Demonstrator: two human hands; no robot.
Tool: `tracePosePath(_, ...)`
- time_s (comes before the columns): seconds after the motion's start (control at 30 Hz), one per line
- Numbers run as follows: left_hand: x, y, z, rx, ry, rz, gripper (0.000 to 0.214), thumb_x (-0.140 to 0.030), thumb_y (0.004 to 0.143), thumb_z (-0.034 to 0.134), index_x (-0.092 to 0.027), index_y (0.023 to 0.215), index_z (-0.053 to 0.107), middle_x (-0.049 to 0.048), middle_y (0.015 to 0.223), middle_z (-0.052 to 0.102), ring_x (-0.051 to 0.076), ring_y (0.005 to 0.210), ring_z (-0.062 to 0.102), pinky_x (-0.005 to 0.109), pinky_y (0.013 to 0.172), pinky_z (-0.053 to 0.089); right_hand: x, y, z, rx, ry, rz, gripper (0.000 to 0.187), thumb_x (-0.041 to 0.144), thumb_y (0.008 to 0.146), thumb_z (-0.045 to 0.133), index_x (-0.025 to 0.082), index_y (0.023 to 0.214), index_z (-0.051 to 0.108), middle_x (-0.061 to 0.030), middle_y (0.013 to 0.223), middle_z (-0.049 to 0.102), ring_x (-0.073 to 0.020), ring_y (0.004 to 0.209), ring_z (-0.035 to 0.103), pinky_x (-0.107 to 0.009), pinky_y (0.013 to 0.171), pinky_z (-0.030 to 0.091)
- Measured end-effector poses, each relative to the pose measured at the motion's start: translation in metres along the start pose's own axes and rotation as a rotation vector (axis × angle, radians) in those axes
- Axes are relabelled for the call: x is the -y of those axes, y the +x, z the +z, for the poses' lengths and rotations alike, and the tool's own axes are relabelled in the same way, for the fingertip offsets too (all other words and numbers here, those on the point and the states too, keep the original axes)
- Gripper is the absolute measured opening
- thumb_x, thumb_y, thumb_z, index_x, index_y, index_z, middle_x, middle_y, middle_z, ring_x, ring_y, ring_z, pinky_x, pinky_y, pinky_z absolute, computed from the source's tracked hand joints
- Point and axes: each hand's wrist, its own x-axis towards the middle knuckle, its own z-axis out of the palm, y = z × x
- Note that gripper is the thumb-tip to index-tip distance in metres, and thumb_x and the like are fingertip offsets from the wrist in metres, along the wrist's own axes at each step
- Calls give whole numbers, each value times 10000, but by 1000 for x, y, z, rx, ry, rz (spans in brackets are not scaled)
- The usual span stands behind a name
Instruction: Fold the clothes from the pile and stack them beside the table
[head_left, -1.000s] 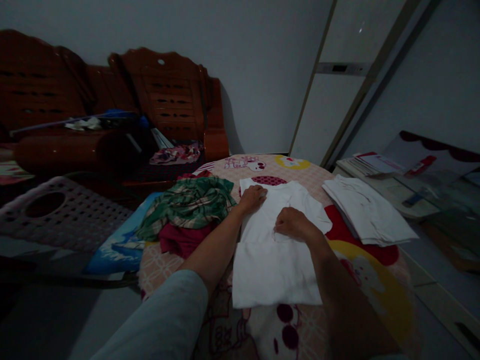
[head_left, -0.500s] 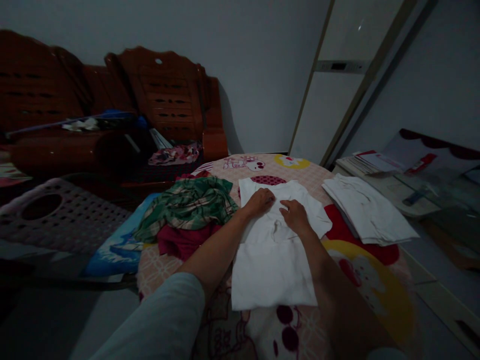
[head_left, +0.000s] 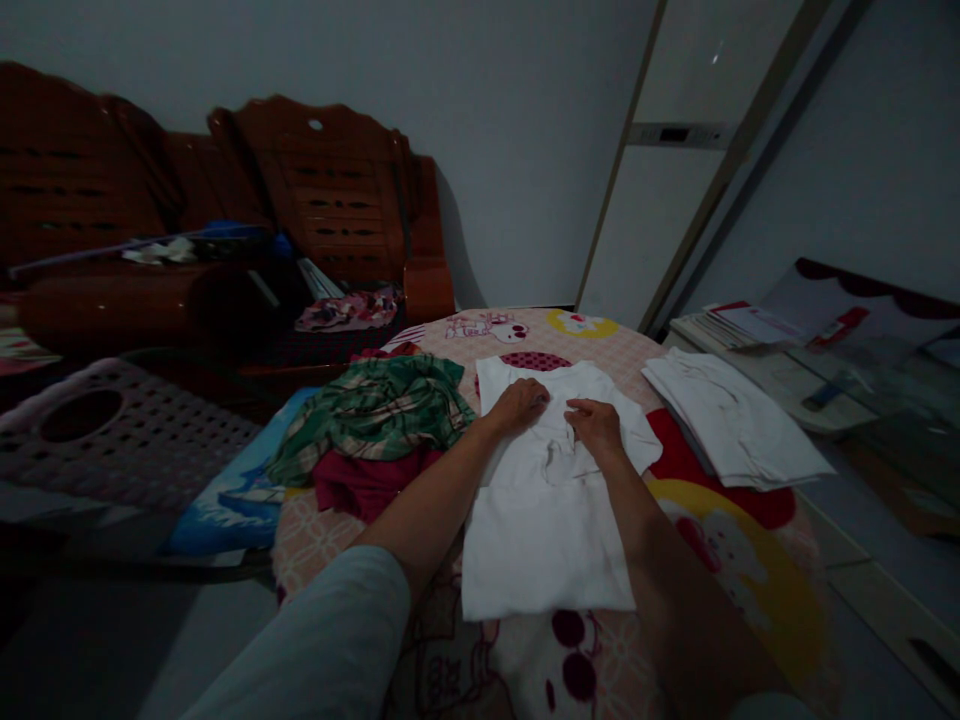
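A white T-shirt [head_left: 544,530] lies partly folded on the round table with a patterned cloth [head_left: 720,560]. My left hand [head_left: 519,402] rests flat on the shirt's upper part, fingers stretched out. My right hand [head_left: 597,424] presses on the shirt just to the right of it, fingers flat. Between the two hands the fabric is bunched into a small wrinkle [head_left: 553,455].
A heap of green plaid and dark red clothes [head_left: 375,420] lies left of the shirt. A folded white pile [head_left: 731,418] sits at the table's right. Behind are a wooden sofa [head_left: 315,210], a perforated plastic stool [head_left: 112,430] and a side table with papers [head_left: 750,325].
My right hand has slid up the shirt toward my left hand, and the fabric has wrinkled between them. My left hand has shifted slightly right.
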Motion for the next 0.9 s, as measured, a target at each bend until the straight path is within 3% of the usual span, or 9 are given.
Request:
tracePosePath(0.1,0,-1,1,-14,-4,-15,211,-165,858,547,-153,1041,650,102,1072,669,219,1037,603,352,955,460,-2,1,3,74,-17,-102,386,237,755,614,113,1103,729,-78,864,746,-216,792,688,-343,760,551)
tracePosePath(0.27,3,-2,6,-16,-12,-7,281,-157,835,567,-145,1114,599,112,1101,644,227,1051,590,363,952,462,1,-4,9,106,-334,-369,408,163,793,588,89,1183,680,-189,1340,590,-284,1209,562,-408,1039,437)
tracePosePath(0.43,4,-3,7,-29,-22,10,315,-303,911,541,-156,1188,568,124,1164,627,238,1090,580,380,967,465,5,-12,11,122,-622,-393,548,188,866,530,62,1396,478,-197,1518,391,-316,1302,451,-441,1075,368)
tracePosePath(0.57,-1,-5,5,52,15,83,463,-446,964,456,-160,1323,521,142,1339,575,243,1243,524,390,1056,413,6,-13,12,205,-752,-320,431,231,945,442,63,1335,515,-208,1432,480,-273,1293,451,-395,1079,325)
tracePosePath(0.7,-8,-7,4,219,181,95,560,-514,983,369,-200,1440,444,126,1516,418,302,1401,366,489,1125,313,11,-14,9,225,-774,-299,380,219,961,420,68,1277,567,-196,1336,561,-243,1254,489,-347,1069,325)
tracePosePath(0.8,-14,-7,2,301,258,63,585,-547,987,311,-270,1500,359,81,1576,323,323,1450,274,541,1140,258,24,-17,-5,245,-772,-265,335,203,948,449,84,1201,635,-181,1291,603,-249,1197,545,-337,1034,369)
tracePosePath(0.9,-17,-6,-1,318,268,56,626,-580,971,331,-299,1529,287,66,1607,240,323,1463,248,552,1144,240,39,-18,-31,158,-728,-272,345,242,936,495,114,1219,644,-157,1245,642,-260,1158,577,-348,1006,406)
